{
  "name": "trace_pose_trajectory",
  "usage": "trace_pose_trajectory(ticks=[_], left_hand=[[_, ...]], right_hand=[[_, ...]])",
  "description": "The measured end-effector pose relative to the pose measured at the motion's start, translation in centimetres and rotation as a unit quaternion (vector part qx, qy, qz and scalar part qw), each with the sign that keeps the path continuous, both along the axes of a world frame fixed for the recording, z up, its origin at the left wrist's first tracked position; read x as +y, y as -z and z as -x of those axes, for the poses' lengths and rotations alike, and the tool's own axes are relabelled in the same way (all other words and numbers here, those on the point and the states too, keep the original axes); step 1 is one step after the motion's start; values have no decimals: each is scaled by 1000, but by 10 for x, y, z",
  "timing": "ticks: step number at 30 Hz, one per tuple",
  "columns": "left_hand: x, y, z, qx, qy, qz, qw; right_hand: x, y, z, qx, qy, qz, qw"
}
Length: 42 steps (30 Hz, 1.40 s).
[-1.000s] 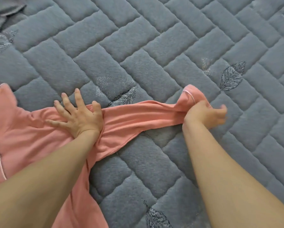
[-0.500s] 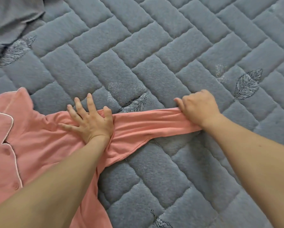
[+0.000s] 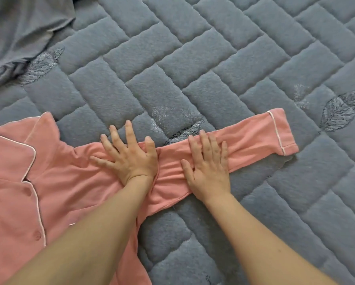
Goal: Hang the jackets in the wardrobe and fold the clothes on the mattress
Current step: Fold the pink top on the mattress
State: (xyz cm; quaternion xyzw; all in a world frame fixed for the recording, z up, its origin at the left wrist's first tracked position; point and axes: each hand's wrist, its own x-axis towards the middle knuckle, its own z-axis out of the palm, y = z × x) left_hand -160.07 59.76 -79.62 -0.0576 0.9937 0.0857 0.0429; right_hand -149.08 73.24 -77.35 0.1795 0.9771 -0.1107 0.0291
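A pink pyjama shirt [image 3: 55, 177] with white piping and buttons lies front-up on the grey quilted mattress [image 3: 213, 62]. Its collar is at the left. One sleeve [image 3: 254, 142] stretches flat to the right, with the cuff at the far end. My left hand [image 3: 129, 155] presses flat on the shirt near the shoulder, fingers spread. My right hand [image 3: 208, 165] lies flat on the middle of the sleeve, fingers straight. Neither hand grips the cloth.
A crumpled grey garment [image 3: 22, 31] lies at the top left corner of the mattress. Embroidered leaf patterns [image 3: 339, 110] mark the quilt. Bare quilt stretches above and to the right of the sleeve.
My right hand let go of the cuff, slid left along the sleeve and now lies flat on it. The sleeve lies straightened with the cuff showing. My left hand stayed put.
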Motion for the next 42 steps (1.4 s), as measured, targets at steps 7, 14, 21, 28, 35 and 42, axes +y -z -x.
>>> trace_pose_trajectory(ticks=[7,14,21,28,35,42], left_hand=[[-3,-4,2,-18,25,-12,999],[-61,-37,37,-14,217,10,976],[-37,-45,8,77,276,-40,957],[13,-2,-41,31,232,13,972],[15,-6,-42,11,232,28,972],[13,-1,-41,27,231,17,972]], right_hand=[[6,17,5,-13,13,-12,1000],[24,-20,48,-30,62,95,993],[59,-9,34,43,158,-59,985],[62,21,31,161,151,-20,975],[104,-15,22,282,464,23,840],[170,-32,-9,2,393,57,918]])
